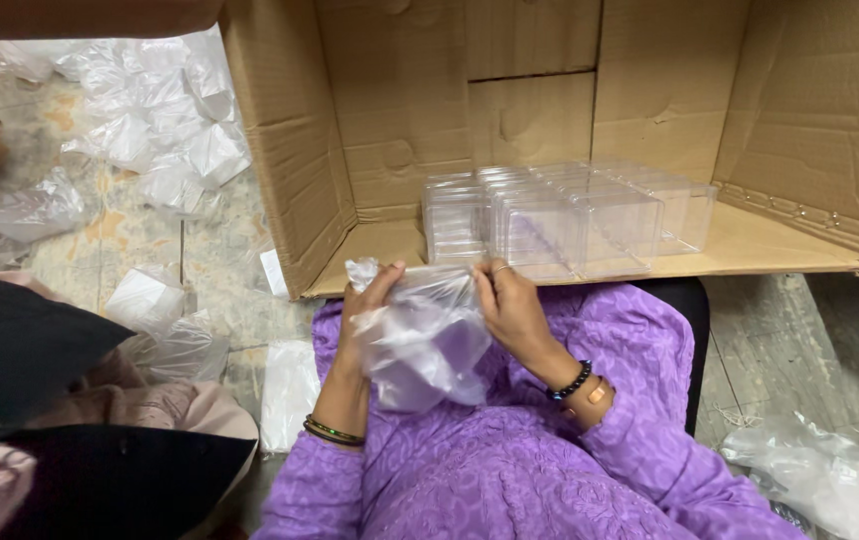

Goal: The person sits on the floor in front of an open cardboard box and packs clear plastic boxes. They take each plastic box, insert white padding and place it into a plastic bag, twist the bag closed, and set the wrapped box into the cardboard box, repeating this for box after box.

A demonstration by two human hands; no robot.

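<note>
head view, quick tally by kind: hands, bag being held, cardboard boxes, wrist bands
hands: 2, left hand and right hand, both gripping the bag
bag: 1, clear plastic
open box: 1, clear cases inside, too overlapped to count
wrist bands: 2, left band, right band
total: 6

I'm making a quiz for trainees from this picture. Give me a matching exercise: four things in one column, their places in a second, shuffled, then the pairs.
Things:
1. clear plastic boxes
2. plastic bag
3. black bead bracelet
4. crumpled wrappers

Places:
A. on the floor, left of the cardboard box
B. on the right hand's wrist
C. stacked inside the cardboard box
D. held between the left hand and right hand

Pairs: 1-C, 2-D, 3-B, 4-A
</note>
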